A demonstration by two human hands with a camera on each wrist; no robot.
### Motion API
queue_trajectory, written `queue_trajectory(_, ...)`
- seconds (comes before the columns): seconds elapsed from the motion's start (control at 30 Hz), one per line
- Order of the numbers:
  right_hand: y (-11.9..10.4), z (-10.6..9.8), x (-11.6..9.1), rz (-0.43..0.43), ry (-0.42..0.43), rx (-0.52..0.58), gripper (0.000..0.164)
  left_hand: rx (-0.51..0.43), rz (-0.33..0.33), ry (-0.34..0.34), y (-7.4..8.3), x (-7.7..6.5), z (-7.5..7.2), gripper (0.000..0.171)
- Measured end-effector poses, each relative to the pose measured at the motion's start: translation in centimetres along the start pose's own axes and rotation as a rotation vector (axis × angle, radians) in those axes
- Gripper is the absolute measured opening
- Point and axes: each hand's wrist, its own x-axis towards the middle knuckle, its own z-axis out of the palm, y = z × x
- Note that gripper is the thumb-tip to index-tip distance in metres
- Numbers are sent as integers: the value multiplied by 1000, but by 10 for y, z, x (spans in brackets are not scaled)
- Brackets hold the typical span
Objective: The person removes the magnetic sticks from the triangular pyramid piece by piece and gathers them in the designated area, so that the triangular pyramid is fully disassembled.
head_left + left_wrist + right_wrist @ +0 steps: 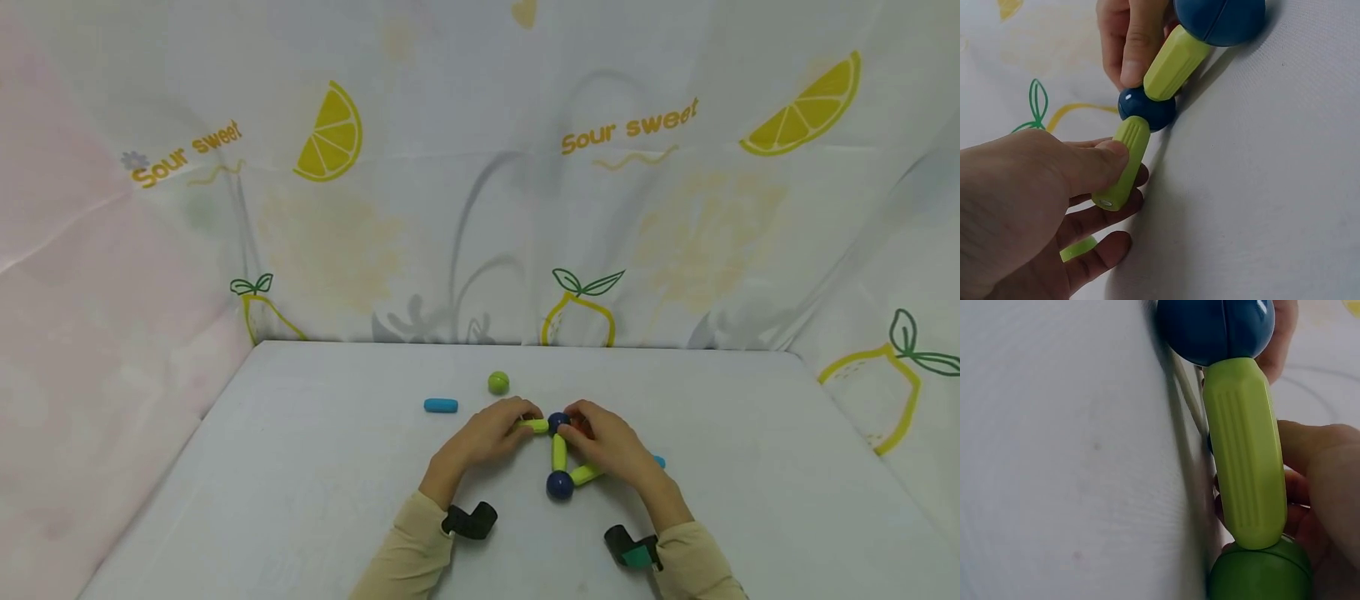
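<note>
My left hand (495, 432) pinches a yellow-green magnetic rod (1125, 159) between thumb and fingers. The rod's far end meets a dark blue ball (558, 422), which my right hand (611, 446) grips from the other side. From that ball a second yellow-green rod (558, 454) runs toward me to another dark blue ball (559, 485). A third yellow-green rod (1244, 453) leads from this nearer ball to a green ball (1260, 575), seen in the right wrist view; in the head view my right hand covers that ball.
A loose light green ball (498, 382) and a blue rod (440, 405) lie farther back on the white table (322, 467). Another blue piece (659, 461) shows partly behind my right wrist. A lemon-printed cloth (450, 208) hangs along the table's back edge.
</note>
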Motion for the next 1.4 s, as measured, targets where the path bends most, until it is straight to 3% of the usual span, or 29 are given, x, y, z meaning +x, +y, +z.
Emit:
queue_trajectory(0.27,0,-4,0,-20,-33,7,28,-33,-106,-2,1,0,-3,20)
queue_trajectory(0.6,0,2,-2,-7,-38,34,30,-21,-52,0,3,1,0,18)
queue_trajectory(1.0,1,5,-1,5,-56,23,28,-7,-56,-26,1,-2,-3,19)
queue_trajectory(1.3,-1,3,-1,76,-11,-25,29,-31,-106,-23,-6,-9,-17,13)
queue_trajectory(1.4,0,3,-2,84,-18,-19,30,-75,-75,1,-11,-13,-24,14)
